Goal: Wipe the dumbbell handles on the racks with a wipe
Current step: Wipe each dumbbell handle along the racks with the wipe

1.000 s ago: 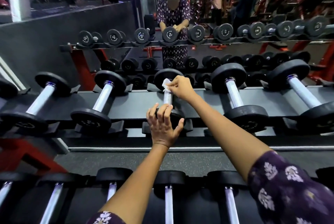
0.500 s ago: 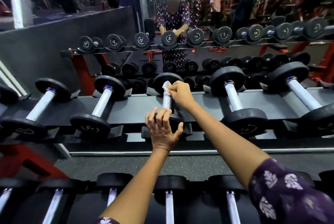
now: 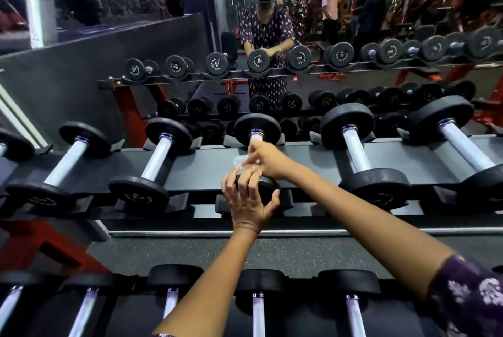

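The left hand [image 3: 249, 202] grips the near head of the middle dumbbell [image 3: 257, 127] on the rack [image 3: 215, 165], four fingers [image 3: 253, 178] curled over the top and the thumb hooked round its right side. Just beyond those fingers the right hand [image 3: 268, 158] closes on the wipe [image 3: 241, 162], a blurred pale scrap showing at its left edge, low on the handle [image 3: 255, 135]. Only the far end of the handle shows past the right fingertips, up to the far head; the rest lies hidden under both hands. To the left of the fingers lies another dumbbell [image 3: 152, 162], to the right a larger one [image 3: 359, 157], both apart from the hands. Under the forearms runs a lower row of dumbbells [image 3: 257, 306]. Behind the rack a mirror [image 3: 381, 37] repeats the weights.
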